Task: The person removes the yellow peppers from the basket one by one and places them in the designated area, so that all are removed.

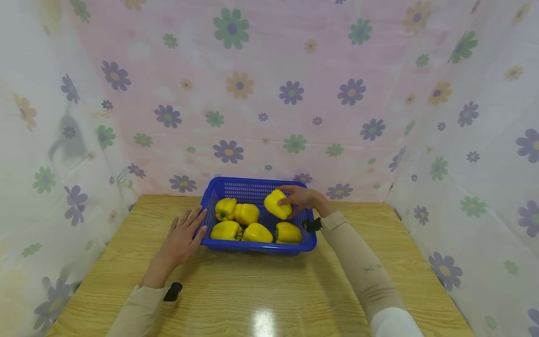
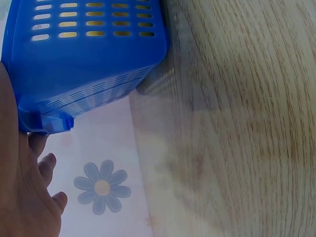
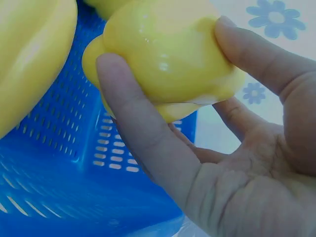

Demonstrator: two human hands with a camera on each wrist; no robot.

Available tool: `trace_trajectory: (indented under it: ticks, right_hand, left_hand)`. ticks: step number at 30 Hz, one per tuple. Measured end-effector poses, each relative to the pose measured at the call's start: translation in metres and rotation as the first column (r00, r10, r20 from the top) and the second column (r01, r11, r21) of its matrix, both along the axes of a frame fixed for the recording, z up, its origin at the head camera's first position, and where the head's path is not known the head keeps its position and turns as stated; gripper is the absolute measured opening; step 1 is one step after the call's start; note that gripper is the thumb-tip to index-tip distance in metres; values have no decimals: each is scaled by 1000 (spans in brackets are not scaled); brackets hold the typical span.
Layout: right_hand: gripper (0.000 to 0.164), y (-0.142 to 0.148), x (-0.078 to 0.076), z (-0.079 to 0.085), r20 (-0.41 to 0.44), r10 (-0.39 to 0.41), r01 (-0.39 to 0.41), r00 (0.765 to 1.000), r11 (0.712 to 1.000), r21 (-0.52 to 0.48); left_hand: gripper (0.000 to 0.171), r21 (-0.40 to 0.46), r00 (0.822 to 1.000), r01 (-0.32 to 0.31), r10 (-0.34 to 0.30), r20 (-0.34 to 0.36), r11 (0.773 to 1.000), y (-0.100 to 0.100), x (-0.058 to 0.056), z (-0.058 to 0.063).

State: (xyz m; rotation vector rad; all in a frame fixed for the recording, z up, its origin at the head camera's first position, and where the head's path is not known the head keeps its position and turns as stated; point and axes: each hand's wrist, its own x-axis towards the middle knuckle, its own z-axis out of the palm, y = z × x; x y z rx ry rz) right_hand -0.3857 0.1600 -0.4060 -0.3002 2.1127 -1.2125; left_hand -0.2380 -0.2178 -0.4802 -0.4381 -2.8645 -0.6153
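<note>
A yellow bell pepper (image 1: 275, 203) is gripped by my right hand (image 1: 302, 197) over the right part of a blue plastic basket (image 1: 258, 246). In the right wrist view, thumb and fingers curl round that glossy pepper (image 3: 163, 59), with the basket's slotted wall (image 3: 116, 148) below. Several more yellow bell peppers (image 1: 247, 214) lie inside the basket, two behind and three along the front. My left hand (image 1: 182, 238) rests at the basket's left rim with its fingers extended. Seen from the left wrist, the fingers (image 2: 45, 170) reach past the basket's rim corner (image 2: 47, 121).
The basket stands on a wood-grain table (image 1: 236, 299), near its back edge. Flower-patterned cloth (image 1: 252, 103) hangs behind the table and along both sides. Dark wrist devices (image 1: 172, 292) sit at both sleeves.
</note>
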Motion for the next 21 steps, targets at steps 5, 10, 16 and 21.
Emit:
trace_trajectory:
  ticks: [5, 10, 16, 21]
  right_hand:
    - [73, 1, 9, 6, -20, -9, 8, 1000, 999, -43]
    - [73, 3, 19, 10, -27, -48, 44, 998, 993, -110]
    - [69, 7, 29, 12, -32, -58, 51, 998, 982, -181]
    - [67, 13, 34, 11, -47, -63, 51, 997, 976, -210]
  left_hand:
    - [56, 1, 1000, 1, -1, 3, 1000, 1, 1, 2]
    - [56, 5, 1000, 0, 0, -4, 1000, 1, 1, 1]
    - [56, 9, 1000, -1, 2, -3, 1000, 1, 0, -1]
    - [56, 4, 1000, -6, 6, -10, 1000, 1, 0, -2]
